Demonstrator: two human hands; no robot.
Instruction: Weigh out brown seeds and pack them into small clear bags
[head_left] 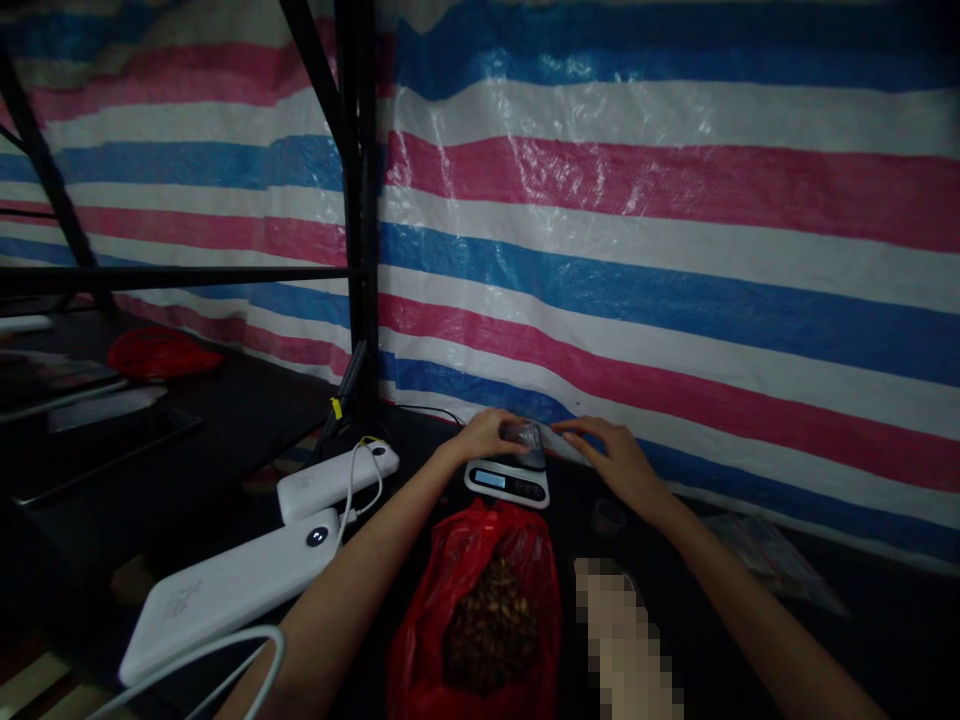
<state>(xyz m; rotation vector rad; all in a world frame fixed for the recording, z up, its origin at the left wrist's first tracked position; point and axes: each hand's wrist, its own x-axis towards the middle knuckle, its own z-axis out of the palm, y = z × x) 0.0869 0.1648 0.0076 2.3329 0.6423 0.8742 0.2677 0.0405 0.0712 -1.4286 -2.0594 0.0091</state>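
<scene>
- Red, crinkled plastic forms an open bag (424, 620) at the bottom middle of the head view, with a heap of small brown dried pieces (491, 625) in its mouth.
- Just beyond the bag, a small white digital scale with a black platform and a lit display (491, 480) lies on a black tabletop (420, 480).
- The left hand (484, 437) reaches in from the left, thumb and fingers curled around a clear, crumpled plastic packet (531, 440) above the scale's platform, gripping it.
- The right hand (611, 455) is to the right of the scale, its thumb and fingers pointing toward the packet's right end; whether they pinch the plastic I cannot tell.
- Below the right hand, a small, dark, round cup (607, 518) sits near the scale; a flat clear plastic bag (776, 560) lies farther right, past the right forearm.
- Left of the left forearm are two white, rounded power banks, the nearer one larger in view (232, 595) and the farther one (322, 485), with white cables beside them.
- Behind everything hangs a blue, white and pink striped plastic sheet (637, 230).
</scene>
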